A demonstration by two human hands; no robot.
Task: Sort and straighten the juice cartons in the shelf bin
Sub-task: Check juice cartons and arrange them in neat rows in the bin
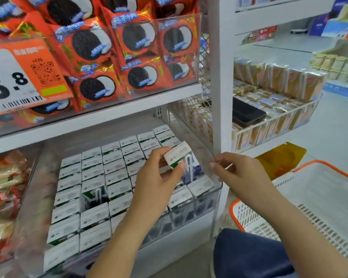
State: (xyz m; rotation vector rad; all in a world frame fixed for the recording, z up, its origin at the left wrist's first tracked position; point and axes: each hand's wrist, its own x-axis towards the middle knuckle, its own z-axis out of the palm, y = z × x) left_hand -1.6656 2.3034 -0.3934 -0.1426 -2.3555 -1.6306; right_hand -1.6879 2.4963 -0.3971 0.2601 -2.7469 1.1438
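1. A white upright post (219, 77) stands just right of the clear shelf bin (215, 194); an orange-rimmed basket (319, 197) sits beyond it.
2. The bin holds rows of small cartons (92, 177) (one gap shows a tilted carton).
3. Left hand (159, 177) grips a lifted carton (181, 157) above the bin; right hand (237, 171) pinches the bin's edge.
4. A price tag (10, 81) reads "5.8".

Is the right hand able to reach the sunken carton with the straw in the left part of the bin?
Probably not directly: the left hand, holding a carton, lies between the right hand and the sunken carton.
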